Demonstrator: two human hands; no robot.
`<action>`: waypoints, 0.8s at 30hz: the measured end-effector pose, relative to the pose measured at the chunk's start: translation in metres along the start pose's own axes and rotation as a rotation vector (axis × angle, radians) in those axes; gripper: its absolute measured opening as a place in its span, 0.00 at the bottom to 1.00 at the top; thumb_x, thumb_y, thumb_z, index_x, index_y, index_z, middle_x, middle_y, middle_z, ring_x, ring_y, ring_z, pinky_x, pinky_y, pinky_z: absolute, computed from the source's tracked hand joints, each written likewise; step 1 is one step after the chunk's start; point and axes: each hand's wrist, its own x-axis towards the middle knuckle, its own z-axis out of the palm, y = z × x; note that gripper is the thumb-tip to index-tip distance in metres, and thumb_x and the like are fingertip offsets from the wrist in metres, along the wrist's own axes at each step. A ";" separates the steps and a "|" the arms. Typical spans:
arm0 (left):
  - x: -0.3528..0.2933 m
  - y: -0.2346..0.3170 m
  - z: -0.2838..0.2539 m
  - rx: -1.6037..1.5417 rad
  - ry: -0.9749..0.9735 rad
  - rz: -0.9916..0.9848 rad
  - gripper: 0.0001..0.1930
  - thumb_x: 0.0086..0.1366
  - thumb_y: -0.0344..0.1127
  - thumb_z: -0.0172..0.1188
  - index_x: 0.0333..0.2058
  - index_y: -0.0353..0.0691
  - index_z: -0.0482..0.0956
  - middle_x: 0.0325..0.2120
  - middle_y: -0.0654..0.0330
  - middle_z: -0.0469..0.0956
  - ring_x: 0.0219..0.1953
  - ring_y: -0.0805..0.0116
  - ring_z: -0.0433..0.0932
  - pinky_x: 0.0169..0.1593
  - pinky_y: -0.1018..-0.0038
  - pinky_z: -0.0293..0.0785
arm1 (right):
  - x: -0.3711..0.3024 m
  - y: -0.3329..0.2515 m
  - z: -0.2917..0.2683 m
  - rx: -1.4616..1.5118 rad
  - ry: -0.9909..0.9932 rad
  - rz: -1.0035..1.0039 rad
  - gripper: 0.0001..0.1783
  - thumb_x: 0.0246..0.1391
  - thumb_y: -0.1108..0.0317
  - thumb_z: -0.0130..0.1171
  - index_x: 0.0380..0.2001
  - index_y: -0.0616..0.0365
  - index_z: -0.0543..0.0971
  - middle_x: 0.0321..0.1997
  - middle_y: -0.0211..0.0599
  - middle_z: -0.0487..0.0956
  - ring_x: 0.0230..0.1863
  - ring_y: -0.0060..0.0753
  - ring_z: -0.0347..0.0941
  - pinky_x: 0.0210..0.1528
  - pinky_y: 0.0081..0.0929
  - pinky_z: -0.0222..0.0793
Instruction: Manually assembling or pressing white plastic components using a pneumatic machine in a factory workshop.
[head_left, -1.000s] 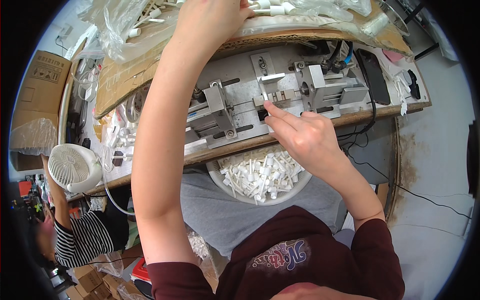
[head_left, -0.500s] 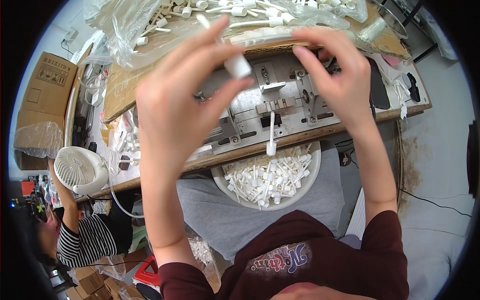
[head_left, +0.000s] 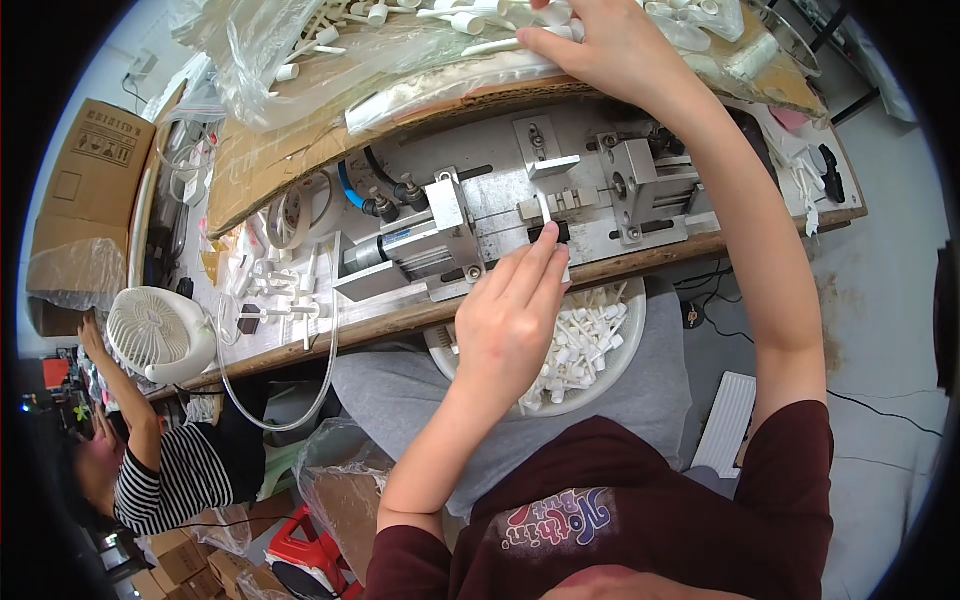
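Observation:
In the middle of the metal fixture (head_left: 560, 205), a thin white capped stick (head_left: 545, 207) lies with its shaft in the small slotted block. My left hand (head_left: 515, 320) is at its near end, fingers together and closed over the cap, which they mostly hide. Up at the far edge, my right hand (head_left: 615, 55) reaches over the fixture to the pile of white capped sticks (head_left: 470, 20). Its thumb and fingers close around the cap end of one stick lying on the plastic bag.
A round bowl (head_left: 432, 345) of white pieces rests on my lap under the bench edge. Cardboard (head_left: 260, 170) overhangs the fixture. Metal cylinder blocks (head_left: 410, 240) flank the slot. A white fan (head_left: 160, 335) stands left, near another person in a striped top (head_left: 180, 480).
My left hand, which held a capped stick above the fixture, has come down to the stick in the slotted block. My right hand has moved up and away into the pile.

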 end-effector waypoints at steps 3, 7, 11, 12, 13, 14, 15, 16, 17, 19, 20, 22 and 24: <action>0.001 -0.001 0.002 0.047 -0.028 -0.022 0.15 0.53 0.27 0.71 0.42 0.34 0.85 0.49 0.57 0.83 0.37 0.65 0.83 0.37 0.72 0.79 | 0.000 0.003 -0.003 0.013 0.006 -0.097 0.18 0.51 0.63 0.65 0.40 0.61 0.72 0.40 0.51 0.75 0.46 0.53 0.74 0.50 0.42 0.70; 0.011 -0.004 -0.002 0.054 -0.033 -0.008 0.15 0.53 0.29 0.71 0.41 0.37 0.85 0.49 0.60 0.84 0.30 0.67 0.82 0.34 0.74 0.77 | 0.009 0.007 -0.009 0.018 -0.036 -0.143 0.18 0.51 0.64 0.65 0.41 0.61 0.73 0.41 0.49 0.76 0.45 0.51 0.75 0.50 0.41 0.71; 0.012 -0.002 -0.003 0.050 -0.058 -0.056 0.15 0.53 0.30 0.72 0.41 0.39 0.86 0.49 0.63 0.84 0.24 0.68 0.80 0.31 0.75 0.76 | 0.010 0.009 -0.012 0.025 -0.077 -0.239 0.17 0.52 0.65 0.65 0.43 0.61 0.76 0.43 0.48 0.78 0.48 0.49 0.76 0.52 0.39 0.72; 0.012 -0.003 -0.002 0.041 -0.049 -0.053 0.15 0.52 0.30 0.72 0.41 0.40 0.86 0.49 0.64 0.84 0.23 0.68 0.79 0.31 0.75 0.76 | 0.009 0.008 -0.014 0.028 -0.090 -0.269 0.17 0.52 0.65 0.65 0.43 0.60 0.77 0.43 0.48 0.79 0.49 0.48 0.76 0.53 0.39 0.72; 0.011 -0.003 -0.001 0.033 -0.041 -0.051 0.15 0.52 0.30 0.72 0.41 0.40 0.86 0.49 0.64 0.84 0.22 0.68 0.79 0.30 0.75 0.76 | 0.007 0.006 -0.018 0.044 -0.132 -0.239 0.17 0.52 0.65 0.64 0.43 0.60 0.78 0.43 0.48 0.79 0.49 0.48 0.77 0.53 0.39 0.72; 0.011 -0.003 -0.001 0.037 -0.043 -0.056 0.15 0.52 0.30 0.72 0.41 0.40 0.86 0.49 0.65 0.84 0.22 0.68 0.79 0.30 0.75 0.76 | 0.007 0.001 -0.023 0.063 -0.173 -0.211 0.17 0.51 0.65 0.64 0.44 0.60 0.78 0.43 0.47 0.80 0.49 0.48 0.77 0.53 0.39 0.72; 0.010 -0.003 -0.002 0.041 -0.046 -0.062 0.15 0.52 0.30 0.72 0.41 0.40 0.86 0.49 0.65 0.84 0.22 0.68 0.78 0.30 0.75 0.76 | 0.007 -0.001 -0.026 0.082 -0.215 -0.184 0.17 0.51 0.65 0.64 0.44 0.60 0.79 0.43 0.47 0.80 0.49 0.48 0.77 0.54 0.39 0.72; 0.009 -0.003 -0.002 0.045 -0.048 -0.068 0.15 0.52 0.30 0.72 0.41 0.40 0.86 0.49 0.65 0.84 0.22 0.68 0.78 0.30 0.75 0.75 | 0.006 0.001 -0.023 0.090 -0.184 -0.211 0.17 0.51 0.66 0.64 0.44 0.60 0.79 0.43 0.47 0.80 0.49 0.48 0.77 0.54 0.39 0.72; 0.009 -0.003 -0.002 0.046 -0.050 -0.072 0.15 0.52 0.30 0.72 0.41 0.40 0.86 0.49 0.65 0.84 0.22 0.68 0.78 0.30 0.75 0.75 | 0.006 0.006 -0.020 0.092 -0.150 -0.238 0.17 0.51 0.66 0.65 0.44 0.60 0.79 0.43 0.47 0.80 0.48 0.48 0.77 0.54 0.39 0.72; 0.009 -0.002 -0.002 0.048 -0.054 -0.080 0.15 0.52 0.31 0.72 0.41 0.41 0.86 0.49 0.65 0.84 0.22 0.68 0.78 0.30 0.75 0.75 | 0.003 0.010 -0.019 0.081 -0.079 -0.246 0.17 0.50 0.68 0.65 0.44 0.61 0.80 0.43 0.46 0.81 0.48 0.45 0.77 0.52 0.37 0.73; 0.010 -0.002 -0.002 0.048 -0.054 -0.080 0.15 0.52 0.31 0.72 0.41 0.41 0.86 0.49 0.65 0.84 0.22 0.69 0.78 0.30 0.75 0.75 | 0.001 0.011 -0.020 0.066 -0.043 -0.225 0.18 0.49 0.69 0.65 0.45 0.61 0.80 0.44 0.45 0.81 0.47 0.43 0.78 0.50 0.35 0.74; 0.011 -0.001 -0.002 0.047 -0.055 -0.079 0.15 0.52 0.31 0.72 0.41 0.41 0.86 0.49 0.66 0.84 0.22 0.69 0.78 0.30 0.75 0.75 | -0.002 0.009 -0.025 0.094 -0.002 -0.122 0.18 0.49 0.70 0.66 0.45 0.61 0.80 0.44 0.44 0.81 0.47 0.38 0.78 0.46 0.29 0.75; 0.012 -0.003 -0.004 0.032 -0.059 -0.041 0.14 0.53 0.29 0.70 0.40 0.36 0.86 0.49 0.59 0.83 0.24 0.71 0.80 0.31 0.75 0.75 | -0.009 0.001 -0.032 0.183 0.005 0.041 0.19 0.49 0.71 0.66 0.46 0.60 0.81 0.45 0.43 0.80 0.46 0.33 0.78 0.41 0.24 0.75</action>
